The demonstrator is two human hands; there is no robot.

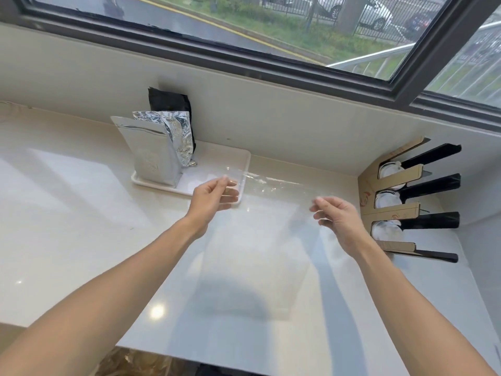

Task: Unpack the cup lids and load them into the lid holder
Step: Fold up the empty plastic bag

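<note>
A pale stone counter runs under a wide window, and everything here can be placed against the white tray at the back wall. Nearest the viewer, well in front of the tray, a clear bag hangs down over the counter, empty as far as can be seen; it looks like the lids' wrapper. The left hand pinches its top edge right at the tray's front right corner, and the right hand pinches the other top corner off to the tray's right, so the film is stretched flat between them, probably to shake it out or fold it for disposal. Both hands are closed narrowly on the plastic, fingers curled. On the tray's left end stand silver foil pouches with a black pouch behind, leaning on the wall. Far right of the tray, in the corner, sits the lid holder, its three slots each showing clear lids. The loading seems done.
</note>
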